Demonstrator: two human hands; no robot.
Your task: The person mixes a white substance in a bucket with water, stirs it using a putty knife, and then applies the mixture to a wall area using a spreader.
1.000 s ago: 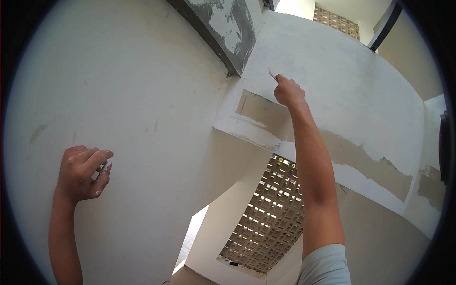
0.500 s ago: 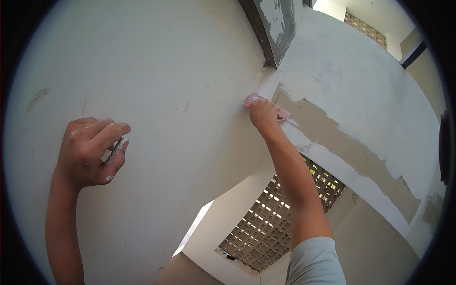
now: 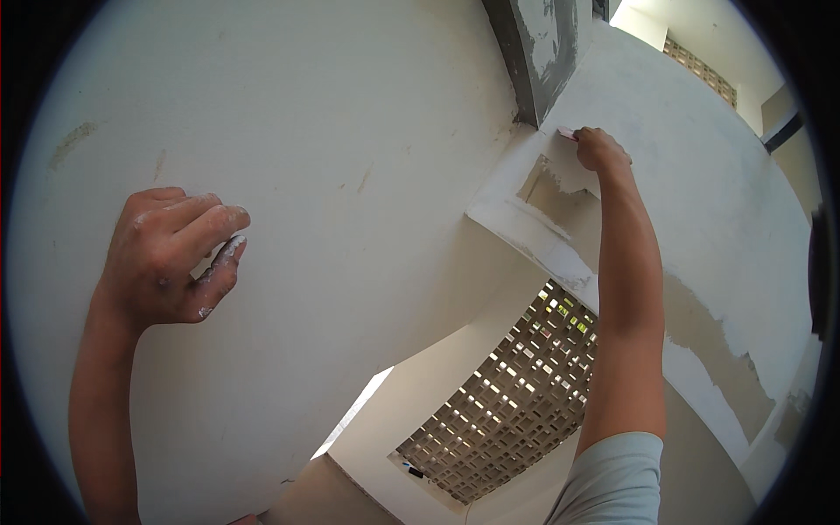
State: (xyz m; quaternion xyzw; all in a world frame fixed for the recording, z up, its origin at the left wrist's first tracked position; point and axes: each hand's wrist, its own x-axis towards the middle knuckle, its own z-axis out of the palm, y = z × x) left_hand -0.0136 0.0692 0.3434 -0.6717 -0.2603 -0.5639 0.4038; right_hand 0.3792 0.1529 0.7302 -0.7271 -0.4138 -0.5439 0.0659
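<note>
My right hand [image 3: 604, 149] is up against the pale wall, its fingers wrapped round a pinkish-red putty spreader [image 3: 567, 133]. Only one end of the spreader shows past the fingers. Below the hand runs a bare grey-beige strip [image 3: 564, 206] with ragged edges and white filler around it, partly hidden by my right forearm. My left hand [image 3: 175, 254] is in front of the broad off-white surface at the left. Its fingers are loosely curled, the thumb stands apart from them, and nothing shows between. White smears mark its fingertips and thumb.
A dark grey beam [image 3: 516, 66] with patchy filler meets the wall above my right hand. Below the wall's lower edge is a perforated block screen [image 3: 503, 402]. A dark bar [image 3: 781, 133] stands out at the upper right. Small brown marks dot the off-white surface.
My right hand has moved right and slightly up with the spreader, from the inner corner onto the wall above the bare strip. The view has shifted slightly; my left hand keeps its curled pose.
</note>
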